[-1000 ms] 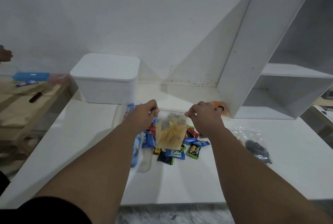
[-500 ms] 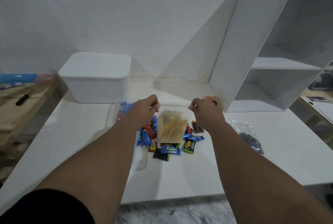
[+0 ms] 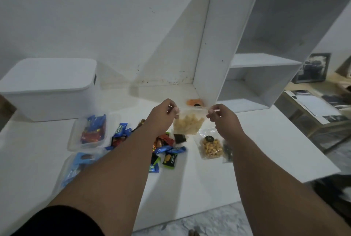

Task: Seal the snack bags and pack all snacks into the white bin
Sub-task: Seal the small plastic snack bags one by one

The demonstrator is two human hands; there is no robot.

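Hands (image 3: pixel 161 116) (image 3: pixel 221 118) pinch snack bag (image 3: pixel 189 122) top corners.

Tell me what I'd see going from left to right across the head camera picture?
White lidded bin → blue Kalpa packets → left hand → clear bag of pale snacks, pinched at its top corners by both hands → right hand → framed picture.

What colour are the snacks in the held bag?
Pale yellow snacks in the bag; head view.
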